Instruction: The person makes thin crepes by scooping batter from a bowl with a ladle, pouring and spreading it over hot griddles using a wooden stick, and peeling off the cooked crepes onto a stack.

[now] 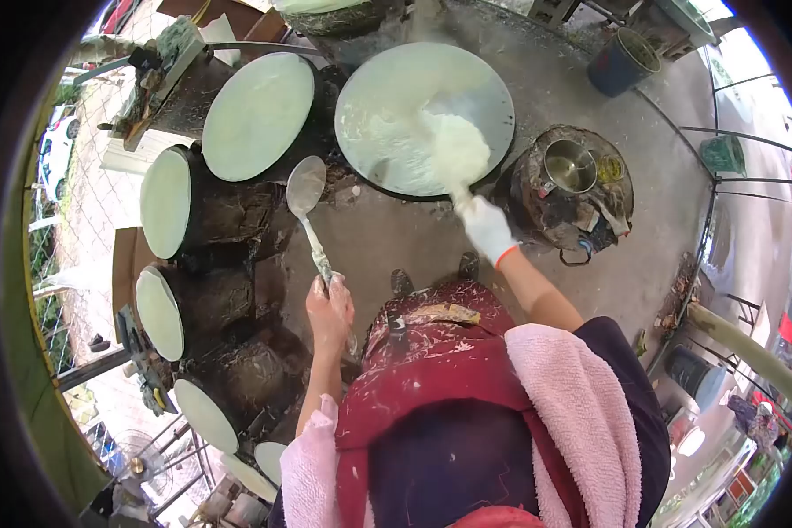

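Note:
My left hand [330, 310] is closed round the batter-crusted handle of a metal ladle [306, 187]. The ladle's round bowl points away from me, left of the large griddle. My right hand [487, 231], in a white glove with an orange cuff, is closed at the near edge of a round griddle [374, 101]. From its fingers a narrow neck runs into a mass of soft white dough [459, 150] lying on the griddle. Whether a tool is inside the dough cannot be seen. A thin, uneven white layer covers much of the griddle, with faint steam above.
More round griddles with pale tops [260, 114] curve down my left side on dark stoves. A drum-like stand [537, 180] at the right holds a metal pot [569, 165] and a small yellowish container [609, 169]. A dark bucket [623, 63] stands farther back.

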Available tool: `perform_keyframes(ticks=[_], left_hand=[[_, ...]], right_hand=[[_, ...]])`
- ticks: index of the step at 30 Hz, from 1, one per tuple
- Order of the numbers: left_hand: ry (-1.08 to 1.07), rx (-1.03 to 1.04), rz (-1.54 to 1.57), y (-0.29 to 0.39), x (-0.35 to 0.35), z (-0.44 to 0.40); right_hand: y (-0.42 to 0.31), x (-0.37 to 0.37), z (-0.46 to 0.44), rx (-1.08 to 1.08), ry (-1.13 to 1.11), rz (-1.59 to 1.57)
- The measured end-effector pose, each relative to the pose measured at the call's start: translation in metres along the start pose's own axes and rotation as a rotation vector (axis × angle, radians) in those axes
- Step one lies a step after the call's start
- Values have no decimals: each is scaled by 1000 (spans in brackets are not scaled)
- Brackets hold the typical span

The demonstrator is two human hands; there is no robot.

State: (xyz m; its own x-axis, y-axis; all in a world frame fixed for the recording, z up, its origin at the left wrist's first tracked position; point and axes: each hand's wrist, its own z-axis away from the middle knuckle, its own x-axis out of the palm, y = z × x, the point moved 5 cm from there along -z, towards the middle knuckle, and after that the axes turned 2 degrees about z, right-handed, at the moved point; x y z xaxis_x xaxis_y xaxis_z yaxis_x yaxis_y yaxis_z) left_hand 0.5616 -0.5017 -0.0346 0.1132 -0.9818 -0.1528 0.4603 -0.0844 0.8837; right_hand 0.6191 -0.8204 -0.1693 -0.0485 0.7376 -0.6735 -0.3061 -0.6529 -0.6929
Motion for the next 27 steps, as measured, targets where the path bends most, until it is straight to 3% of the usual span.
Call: perform_keyframes(ticks=[1,3,6,9,12,13,15,19,23,27], left_hand=[[3,-6,-3,1,8,4],[18,-7,-6,4,23,11],[38,-5,-27,7,39,20],[44,9,-67,9,54,23],[32,2,-96,13,68,22],[23,-8,-91,14,70,23],[16,-15,-83,16,73,21],[26,-33,-90,10,73,22],[98,-64,-130,7,74,29],[126,-68,-142,7,77,37]], right_hand=[[5,6,12,-51,-158,239],[20,-14,19,20,-210,345],[50,-61,-21,-4,13,413],[62,-80,-67,71,97,269],[55,-57,-40,75,-78,-89],[53,-52,-20,-20,-134,12],[58,-54,9,10,-343,241],[105,-81,-44,-27,35,225],[72,-112,-142,89,17,309],[27,-119,-223,164,158,314]])
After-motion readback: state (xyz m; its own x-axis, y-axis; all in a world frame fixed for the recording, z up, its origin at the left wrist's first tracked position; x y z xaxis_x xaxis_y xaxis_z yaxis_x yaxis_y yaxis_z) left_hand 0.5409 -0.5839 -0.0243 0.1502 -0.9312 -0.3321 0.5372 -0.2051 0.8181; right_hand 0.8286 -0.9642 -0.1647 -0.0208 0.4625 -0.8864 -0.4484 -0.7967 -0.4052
